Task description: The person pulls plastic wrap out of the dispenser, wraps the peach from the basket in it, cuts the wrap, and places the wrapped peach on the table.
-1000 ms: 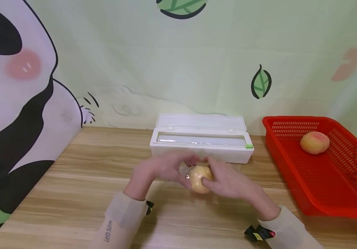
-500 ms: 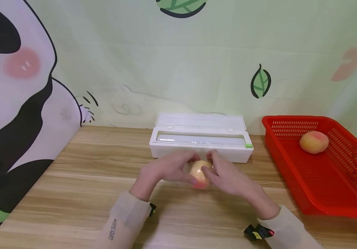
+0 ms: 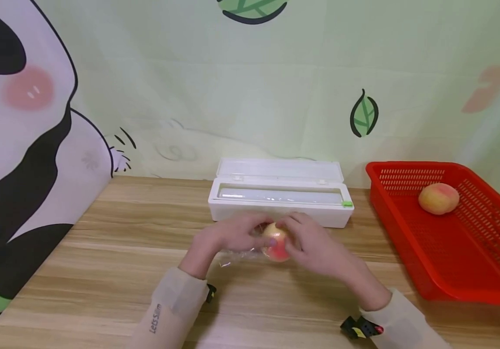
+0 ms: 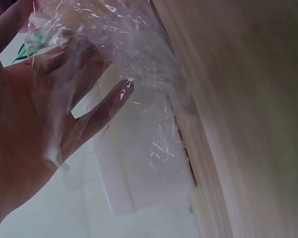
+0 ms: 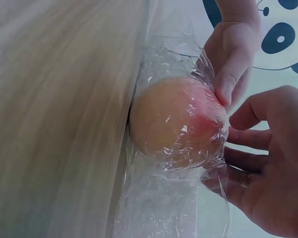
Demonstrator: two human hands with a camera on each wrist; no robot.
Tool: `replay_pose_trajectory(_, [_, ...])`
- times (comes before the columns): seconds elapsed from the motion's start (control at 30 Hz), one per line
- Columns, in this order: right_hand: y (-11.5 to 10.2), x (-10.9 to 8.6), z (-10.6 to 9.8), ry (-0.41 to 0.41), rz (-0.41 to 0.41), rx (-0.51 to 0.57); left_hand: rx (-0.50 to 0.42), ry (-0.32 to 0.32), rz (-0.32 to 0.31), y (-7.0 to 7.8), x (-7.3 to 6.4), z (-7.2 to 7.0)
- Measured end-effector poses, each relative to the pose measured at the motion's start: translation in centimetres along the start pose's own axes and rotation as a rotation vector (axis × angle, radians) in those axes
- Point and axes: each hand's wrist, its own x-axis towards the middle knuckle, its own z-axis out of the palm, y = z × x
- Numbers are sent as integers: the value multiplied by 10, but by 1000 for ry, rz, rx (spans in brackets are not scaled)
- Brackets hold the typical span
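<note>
A yellow and pink peach (image 3: 278,248), wrapped in clear plastic film (image 5: 161,208), is between both hands in front of the white box. The left hand (image 3: 234,233) holds it from the left, its thumb on the pink side. On the right, the right hand (image 3: 320,249) has bent fingers around the fruit's edge, with fingertips in the film in the right wrist view. Crumpled film (image 4: 144,54) hangs over the left fingers in the left wrist view. Loose film also trails left of the peach.
Behind the hands stands a white cling film box (image 3: 278,212), lid raised, roll inside, with a green slider at its right end. To the right is a red plastic basket (image 3: 407,247) holding another peach (image 3: 439,198). A printed cloth (image 3: 276,97) backs the wooden table (image 3: 123,271).
The peach has turned in the hands, so its pink side now faces the head camera. The right fingers have shifted over its top, and loose film shows on the left.
</note>
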Motion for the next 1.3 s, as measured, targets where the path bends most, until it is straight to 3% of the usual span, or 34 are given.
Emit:
replay_pose_trajectory(0.2, [-1,-3,1,-69,-14,-46,13,-30,-89,0,-3,0])
replay_pose_trajectory(0.47, [2,-3,8,-163,0,-11,-11,-69,-169,-2,-5,1])
replay_pose_trajectory(0.63, [3,-3,10,-176,18,-14,18,-75,-171,-1,-5,0])
replay_pose_trajectory(0.77, [2,-3,9,-198,104,26,18,-8,-115,0,-5,-4])
replay_pose_trajectory(0.97, [0,0,9,-195,230,72,92,221,2,4,-5,-12])
replay_pose_trajectory(1.03, [-1,1,9,-184,256,84,110,263,26,7,-4,-15])
replay_pose_trajectory(1.3, [-3,0,4,-115,324,144,133,250,11,14,-5,-17])
